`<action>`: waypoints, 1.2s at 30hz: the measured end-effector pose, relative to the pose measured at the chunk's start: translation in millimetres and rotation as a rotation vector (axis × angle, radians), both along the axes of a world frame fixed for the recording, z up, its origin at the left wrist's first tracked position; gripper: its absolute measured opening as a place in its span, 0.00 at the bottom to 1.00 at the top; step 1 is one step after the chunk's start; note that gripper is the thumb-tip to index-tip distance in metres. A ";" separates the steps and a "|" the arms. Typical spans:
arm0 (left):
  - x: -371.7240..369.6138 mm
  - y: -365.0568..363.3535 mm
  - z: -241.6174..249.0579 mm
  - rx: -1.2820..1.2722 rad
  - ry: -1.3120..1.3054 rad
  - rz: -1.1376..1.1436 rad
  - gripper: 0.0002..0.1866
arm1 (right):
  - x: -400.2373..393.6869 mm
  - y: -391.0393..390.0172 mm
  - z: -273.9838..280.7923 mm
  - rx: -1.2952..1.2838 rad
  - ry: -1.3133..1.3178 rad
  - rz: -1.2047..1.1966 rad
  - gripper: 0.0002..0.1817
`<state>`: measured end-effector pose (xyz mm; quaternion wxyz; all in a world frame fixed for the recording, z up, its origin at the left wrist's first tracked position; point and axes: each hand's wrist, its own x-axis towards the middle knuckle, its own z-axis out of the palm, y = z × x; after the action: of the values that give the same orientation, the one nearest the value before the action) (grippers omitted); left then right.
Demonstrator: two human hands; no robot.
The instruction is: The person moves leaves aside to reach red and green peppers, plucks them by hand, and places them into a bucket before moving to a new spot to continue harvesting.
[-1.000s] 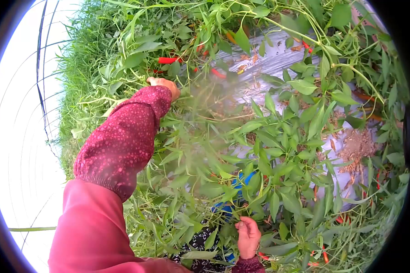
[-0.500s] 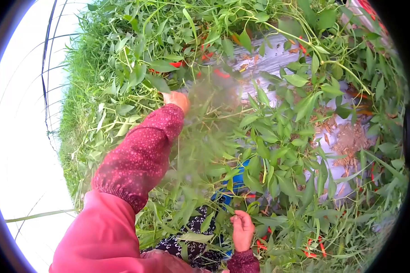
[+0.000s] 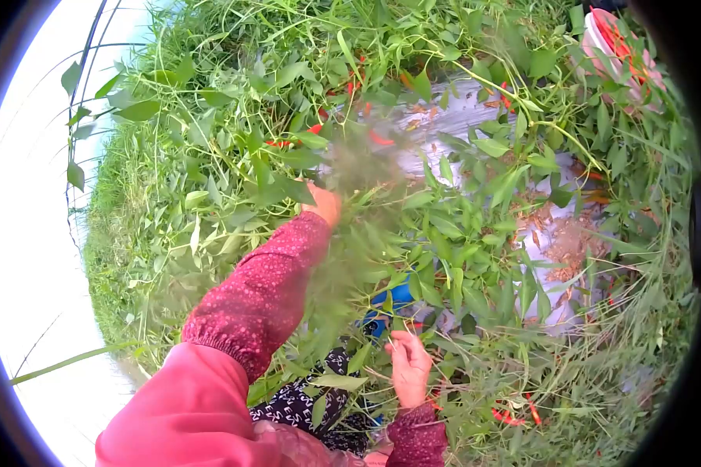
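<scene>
My left hand (image 3: 325,205) reaches in among the pepper plants (image 3: 234,179), its fingers hidden behind leaves. Close beyond it hang red chili peppers (image 3: 317,128). Lower down, my right hand (image 3: 410,367) is closed, with thumb and forefinger pinched together beside thin stems and leaves. Whatever lies between those fingertips is too small to make out. A red chili pepper (image 3: 533,409) shows in the foliage to the right of this hand. Both arms wear dark red patterned sleeve covers (image 3: 249,300).
A pale bucket (image 3: 600,47) holding red peppers stands at the upper right. Light plastic sheeting (image 3: 452,117) with dry leaves covers the soil. Something blue (image 3: 397,296) shows beneath the plants near my patterned trouser leg (image 3: 308,401). A blurred patch smears the middle of the view.
My left hand has shifted right and down in the view. My right hand has risen slightly. The view has shifted, showing more of the bucket, and a leafy branch now stands out at upper left.
</scene>
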<state>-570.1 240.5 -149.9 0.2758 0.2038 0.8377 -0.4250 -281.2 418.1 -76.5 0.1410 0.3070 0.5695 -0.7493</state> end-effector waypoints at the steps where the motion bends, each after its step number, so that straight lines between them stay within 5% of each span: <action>1: -0.9 4.2 7.8 -0.053 -0.041 -0.002 0.14 | -30.3 5.4 13.3 0.034 0.025 0.037 0.09; 2: 4.8 -11.3 -3.4 -0.020 0.044 -0.221 0.14 | -57.0 4.9 17.5 0.063 0.063 0.034 0.10; 6: 5.5 -9.4 3.1 0.194 0.002 0.051 0.18 | -174.1 -12.5 5.0 0.209 0.442 0.071 0.10; 9: 13.6 -10.8 15.6 0.257 0.056 0.037 0.18 | -244.5 -58.6 -16.3 0.221 0.540 0.175 0.10; 10: 13.3 -24.8 -18.5 0.534 0.230 0.039 0.20 | -272.2 -78.8 -45.3 0.285 0.493 0.245 0.12; 11: 17.0 -30.7 -32.6 0.588 0.205 0.056 0.20 | -289.0 -84.9 -49.5 0.287 0.317 0.515 0.17; 14: 15.9 -36.3 -48.1 0.631 -0.005 0.134 0.22 | -298.7 -130.1 -100.2 0.393 0.398 0.403 0.22; 19: 36.0 -63.6 -60.9 0.763 -0.227 0.260 0.24 | -302.6 -140.0 -136.0 0.442 0.488 0.872 0.24; 21: 45.3 -63.8 -34.2 0.414 0.038 -0.172 0.23 | -301.2 -142.6 -130.9 0.379 0.399 0.865 0.23; 24: 23.8 -35.6 90.0 0.501 -0.219 -0.280 0.21 | -299.6 -139.8 -109.0 0.401 0.463 0.887 0.22; 29: -54.3 -6.5 163.1 0.969 -0.448 0.111 0.10 | -285.7 -147.4 -132.0 0.677 0.768 0.809 0.23; 33: -148.6 -36.0 114.8 0.738 -0.112 0.094 0.11 | -286.3 -148.1 -98.7 0.723 0.656 0.731 0.18; 36: -164.4 -87.5 73.2 0.268 -0.173 0.180 0.14 | -283.0 -147.7 -99.7 0.741 0.643 0.721 0.19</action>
<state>-734.5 153.0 -76.6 0.3540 0.1988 0.8749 -0.2641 -564.2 270.5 -176.2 0.0903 -0.1183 0.8746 -0.4614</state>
